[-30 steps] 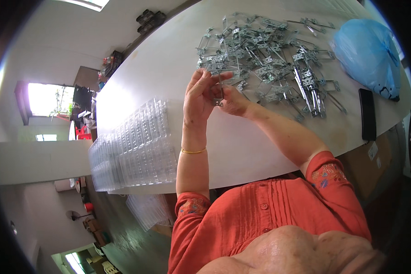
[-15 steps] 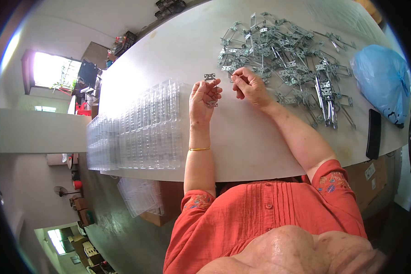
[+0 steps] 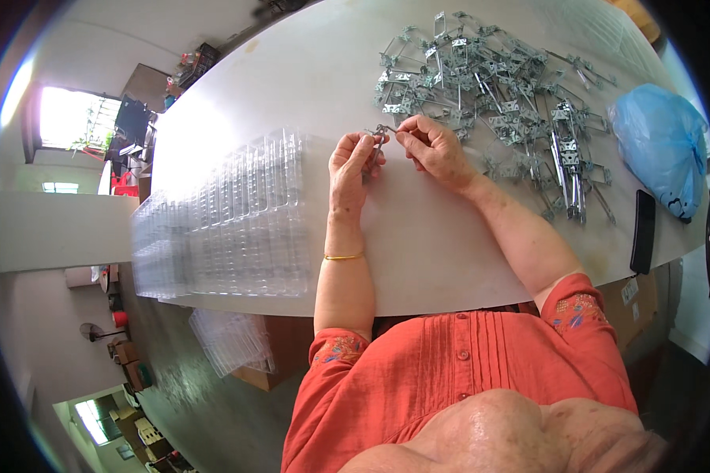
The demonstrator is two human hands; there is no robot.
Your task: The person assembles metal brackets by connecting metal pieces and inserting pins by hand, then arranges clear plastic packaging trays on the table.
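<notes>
My left hand (image 3: 350, 175) is closed round a small metal bracket assembly (image 3: 379, 135), its plate and thin rod sticking out past the thumb and fingertips. Facing it from the right, my right hand (image 3: 443, 158) pinches a thin dark metal piece (image 3: 394, 129) between thumb and forefinger. The tip of that piece meets the upper end of the bracket assembly; whether it is a separate part is too small to tell. Both hands are over the white table (image 3: 426, 260). Beyond my right hand lies a tangled heap of similar metal brackets with rods (image 3: 481, 75).
Stacked clear plastic trays (image 3: 229, 229) cover the table's left side. At the right are a blue plastic bag (image 3: 659, 142) and a black phone (image 3: 644, 229). More clear trays (image 3: 229, 339) and a cardboard box (image 3: 288, 347) sit below the table's front edge.
The bracket assembly has turned in my left hand, from broadside to nearly edge-on. My right hand has come closer to the left, and its fingertips now meet the assembly's upper end.
</notes>
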